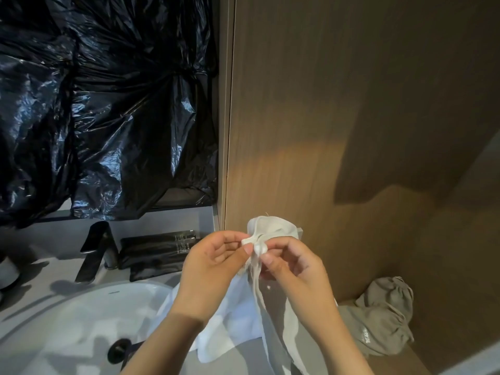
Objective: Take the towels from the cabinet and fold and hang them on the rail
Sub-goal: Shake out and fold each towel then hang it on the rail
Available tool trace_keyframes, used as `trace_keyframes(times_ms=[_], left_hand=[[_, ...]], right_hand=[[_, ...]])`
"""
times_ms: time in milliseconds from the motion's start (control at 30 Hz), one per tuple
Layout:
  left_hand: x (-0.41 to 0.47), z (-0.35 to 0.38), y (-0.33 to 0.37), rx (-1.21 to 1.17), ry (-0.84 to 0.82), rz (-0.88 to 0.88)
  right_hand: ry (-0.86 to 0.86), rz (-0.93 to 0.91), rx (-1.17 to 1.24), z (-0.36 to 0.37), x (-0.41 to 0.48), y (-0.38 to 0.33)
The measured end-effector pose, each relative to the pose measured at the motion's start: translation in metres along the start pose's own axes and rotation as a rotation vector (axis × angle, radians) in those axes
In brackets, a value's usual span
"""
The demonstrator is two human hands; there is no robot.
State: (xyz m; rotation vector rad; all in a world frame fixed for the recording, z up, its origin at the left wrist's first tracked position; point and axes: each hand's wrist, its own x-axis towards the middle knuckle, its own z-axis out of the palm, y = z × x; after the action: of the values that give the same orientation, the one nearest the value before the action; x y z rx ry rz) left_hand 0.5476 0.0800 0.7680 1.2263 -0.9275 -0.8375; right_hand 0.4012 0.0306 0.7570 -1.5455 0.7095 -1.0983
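Observation:
A white towel [270, 231] is bunched at its top between both hands in front of the wooden wall panel. My left hand [213, 269] pinches the towel's gathered edge with thumb and fingers. My right hand [295, 269] pinches the same bunch from the right. The rest of the towel [238, 320] hangs down and lies over the counter edge beside the sink. A small metal bracket [300, 230] shows on the wall just behind the cloth; any rail is hidden.
A white basin [81, 320] with a dark drain [119, 350] fills the lower left. A dark faucet [94, 247] and black pouches [157, 253] stand behind it. Black plastic sheeting [102, 104] covers the mirror area. A grey drawstring bag [384, 320] lies on the right ledge.

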Motion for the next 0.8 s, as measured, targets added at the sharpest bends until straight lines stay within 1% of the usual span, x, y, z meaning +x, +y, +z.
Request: trace_keyframes(times_ms=[100, 167, 367, 433, 533, 600, 800], left_hand=[[-0.003, -0.003, 0.0, -0.046, -0.014, -0.03], [-0.004, -0.003, 0.0, -0.068, -0.028, -0.043], [-0.006, -0.005, 0.0, -0.087, -0.052, -0.026], [-0.008, -0.006, 0.0, -0.094, -0.043, -0.013], [-0.009, -0.007, -0.002, -0.092, -0.034, -0.002], [-0.01, -0.008, -0.002, -0.091, -0.037, -0.003], [-0.012, -0.011, -0.002, -0.048, -0.032, 0.0]], right_hand=[[-0.042, 0.025, 0.077, -0.005, 0.0, 0.001], [-0.049, 0.025, 0.074, -0.007, 0.0, 0.001], [0.007, 0.0, 0.046, -0.006, 0.001, 0.004], [0.023, 0.003, 0.003, -0.006, 0.0, 0.005], [-0.004, 0.019, -0.103, -0.008, 0.0, 0.006], [-0.012, 0.029, -0.132, -0.008, -0.001, 0.007], [0.079, -0.004, -0.214, -0.008, -0.002, 0.008]])
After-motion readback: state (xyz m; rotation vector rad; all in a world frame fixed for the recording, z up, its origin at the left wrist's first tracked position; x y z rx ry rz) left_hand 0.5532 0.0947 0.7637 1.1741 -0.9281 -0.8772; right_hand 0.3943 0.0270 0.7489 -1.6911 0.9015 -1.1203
